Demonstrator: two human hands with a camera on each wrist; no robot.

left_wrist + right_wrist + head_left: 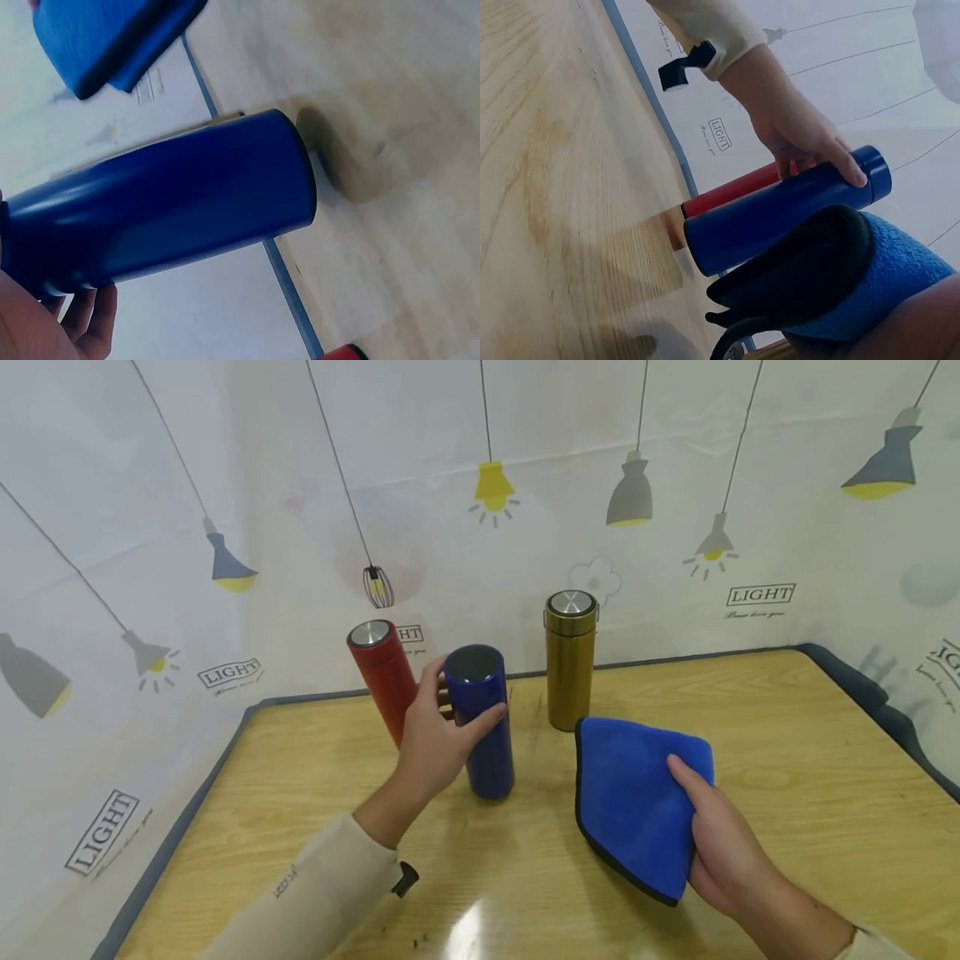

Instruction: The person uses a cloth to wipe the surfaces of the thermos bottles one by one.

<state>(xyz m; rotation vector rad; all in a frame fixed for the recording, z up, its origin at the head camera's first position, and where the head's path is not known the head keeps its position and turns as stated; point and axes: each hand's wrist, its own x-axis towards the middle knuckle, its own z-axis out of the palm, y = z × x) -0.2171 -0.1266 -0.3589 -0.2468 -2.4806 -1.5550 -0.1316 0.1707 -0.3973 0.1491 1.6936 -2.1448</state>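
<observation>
My left hand (438,727) grips a dark blue thermos bottle (487,735) around its upper part, thumb across the front. In the left wrist view the bottle's base (300,169) shows a gap to its shadow on the wood, so it is held just above the table. A folded blue cloth (641,802) with black edging is in my right hand (727,852), thumb on top and the other fingers hidden beneath. It hangs to the right of the bottle, and the right wrist view shows its folded layers (802,262) close by.
A red thermos bottle (382,672) stands left of the blue one, partly behind my left hand. Farther back stands a gold thermos bottle (570,668) with a silver-topped lid. The wooden table (300,777) meets a lamp-printed white backdrop (450,410) at its far edge.
</observation>
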